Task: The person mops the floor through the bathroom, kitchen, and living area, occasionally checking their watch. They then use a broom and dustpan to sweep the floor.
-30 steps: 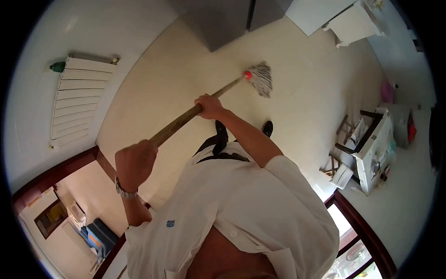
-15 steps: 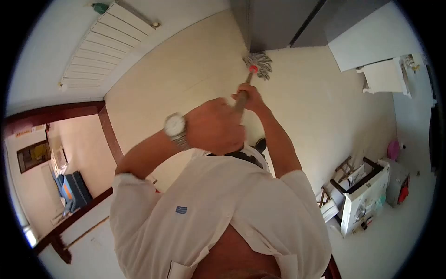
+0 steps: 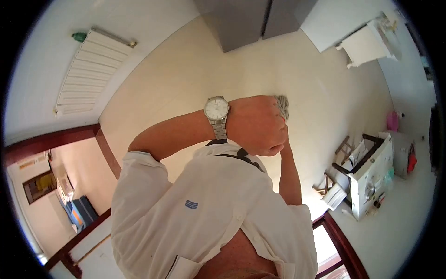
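Left hand: closed into a tight fist (image 3: 258, 124) on the mop, back of the hand toward the viewer, with a silver wristwatch (image 3: 216, 109) on that wrist.
Right hand: hidden behind the left fist, so I cannot tell how it is closed; only the right forearm (image 3: 290, 179) shows, reaching up to it.
Mop: its grey strands (image 3: 283, 106) peek out just to the right of the fist, over the pale floor (image 3: 195, 74), with a scrap of red at their base; the pole is out of sight behind the hand.
Far side: a tall grey cabinet (image 3: 241, 25) closes off the floor, and a white stand (image 3: 367, 45) sits to its right, by the wall.
Left wall: a white radiator (image 3: 93, 74) with a green object (image 3: 79, 36) at its far corner.
Left doorway: a dark red frame (image 3: 51, 142) opens on another room, where a blue seat (image 3: 80, 213) with an orange patch shows.
Right side: a white-topped table (image 3: 367, 186) carries small items, too little to name; a folding stool (image 3: 331, 191) stands beside it, taking up floor.
Beyond the table: a grey box (image 3: 400, 149), a red item (image 3: 411, 159) against it, and something pink (image 3: 393, 121) near the wall.
Near right: a dark-framed glazed opening (image 3: 341, 246), bright with daylight.
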A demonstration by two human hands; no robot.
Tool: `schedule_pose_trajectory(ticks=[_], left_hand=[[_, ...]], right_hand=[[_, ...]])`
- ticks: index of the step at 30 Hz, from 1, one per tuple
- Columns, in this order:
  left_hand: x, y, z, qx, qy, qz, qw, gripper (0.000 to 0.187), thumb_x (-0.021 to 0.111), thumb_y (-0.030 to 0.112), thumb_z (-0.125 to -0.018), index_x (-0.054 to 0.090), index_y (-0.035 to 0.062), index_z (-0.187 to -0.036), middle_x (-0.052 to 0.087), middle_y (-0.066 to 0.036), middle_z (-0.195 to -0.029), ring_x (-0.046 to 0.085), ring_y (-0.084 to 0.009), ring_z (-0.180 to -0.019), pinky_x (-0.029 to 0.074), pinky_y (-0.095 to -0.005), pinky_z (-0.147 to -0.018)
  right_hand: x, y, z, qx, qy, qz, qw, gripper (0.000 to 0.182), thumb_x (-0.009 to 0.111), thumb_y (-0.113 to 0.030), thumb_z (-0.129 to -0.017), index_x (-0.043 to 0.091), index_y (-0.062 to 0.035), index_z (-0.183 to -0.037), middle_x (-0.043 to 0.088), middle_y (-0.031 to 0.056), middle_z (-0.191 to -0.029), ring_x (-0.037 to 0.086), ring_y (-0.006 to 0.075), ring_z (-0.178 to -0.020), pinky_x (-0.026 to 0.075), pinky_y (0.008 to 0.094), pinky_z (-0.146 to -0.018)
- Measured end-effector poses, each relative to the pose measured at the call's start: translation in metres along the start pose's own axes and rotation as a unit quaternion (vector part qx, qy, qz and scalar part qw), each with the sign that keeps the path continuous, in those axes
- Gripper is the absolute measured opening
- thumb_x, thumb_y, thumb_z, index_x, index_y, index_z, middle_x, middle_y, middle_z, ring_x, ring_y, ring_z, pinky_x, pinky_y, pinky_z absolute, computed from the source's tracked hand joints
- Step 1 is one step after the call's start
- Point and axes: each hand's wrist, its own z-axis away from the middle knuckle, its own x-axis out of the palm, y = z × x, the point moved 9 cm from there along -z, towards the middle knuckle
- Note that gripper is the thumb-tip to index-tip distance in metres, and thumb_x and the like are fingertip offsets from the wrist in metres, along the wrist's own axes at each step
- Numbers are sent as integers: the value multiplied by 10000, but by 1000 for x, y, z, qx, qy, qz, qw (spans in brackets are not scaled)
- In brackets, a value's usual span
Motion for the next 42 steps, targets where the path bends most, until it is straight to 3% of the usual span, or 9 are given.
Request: schedule_pose_trajectory(ticks=[12, 20, 22, 24, 26, 28, 35, 38, 42], left_hand=[[157, 59, -58, 192, -124, 67, 971, 298, 582, 320, -821, 547, 103, -620, 452, -7, -475, 474, -198, -407, 400, -323, -475], [215, 62, -70, -1, -43, 379, 924, 156, 589, 153, -699, 518, 78, -582, 493, -44, -498, 502, -247, -449, 384, -369, -433], [229, 62, -67, -20, -49, 403, 914, 140, 547, 102, -699, 502, 40, -581, 493, -36, -492, 490, -186, -434, 369, -334, -432], [246, 36, -52, -218, 29, 656, 722, 149, 535, 82, -717, 506, 7, -591, 491, -24, -501, 460, -99, -450, 360, -287, -441], [232, 22, -44, -230, 55, 649, 723, 171, 514, 65, -739, 506, -12, -586, 483, -21, -510, 443, -61, -486, 367, -249, -460], [213, -2, -27, -245, 135, 654, 703, 228, 505, 68, -771, 476, -12, -560, 489, -26, -506, 462, -77, -491, 384, -251, -470], [122, -69, 80, -263, 241, 593, 722, 371, 476, 148, -863, 449, -31, -539, 498, -92, -520, 490, -166, -495, 426, -295, -501], [63, -94, 144, -305, 314, 554, 708, 359, 459, 123, -867, 469, -25, -539, 497, -56, -516, 463, -104, -494, 382, -256, -469], [-36, -102, 236, -290, 439, 437, 729, 404, 453, 219, -889, 489, -34, -576, 512, -85, -545, 492, -180, -511, 396, -301, -477]], right_hand=[[-99, 114, 206, 134, 262, 134, 946, 112, 659, -69, -689, 560, -27, -720, 572, 152, -662, 558, 320, -601, 444, 373, -565], [-90, 157, 276, 195, 327, 64, 923, 97, 631, -50, -663, 538, -22, -669, 548, 159, -612, 543, 322, -568, 428, 389, -544], [-84, 163, 274, 175, 330, 73, 925, 109, 634, -54, -657, 534, -15, -677, 545, 157, -610, 541, 319, -563, 425, 386, -540], [-75, 176, 261, 185, 305, 75, 931, 124, 641, -60, -654, 530, -10, -681, 548, 159, -613, 544, 321, -566, 421, 388, -537], [-68, 166, 237, 188, 274, 94, 938, 152, 686, -92, -644, 572, -26, -720, 579, 162, -659, 576, 335, -620, 445, 396, -564], [-57, 154, 208, 252, 220, 120, 935, 178, 709, -111, -640, 604, -49, -770, 610, 150, -739, 605, 333, -707, 476, 392, -618], [12, 75, 94, 250, 142, 194, 938, 227, 692, -169, -651, 647, -157, -873, 633, 89, -932, 608, 297, -902, 491, 413, -762], [74, 42, 40, 229, 101, 213, 944, 247, 675, -165, -654, 643, -165, -899, 628, 72, -971, 602, 287, -921, 491, 401, -779], [167, -54, -37, 117, -7, 238, 964, 196, 674, -211, -660, 640, -167, -848, 632, 63, -905, 597, 261, -924, 492, 379, -759]])
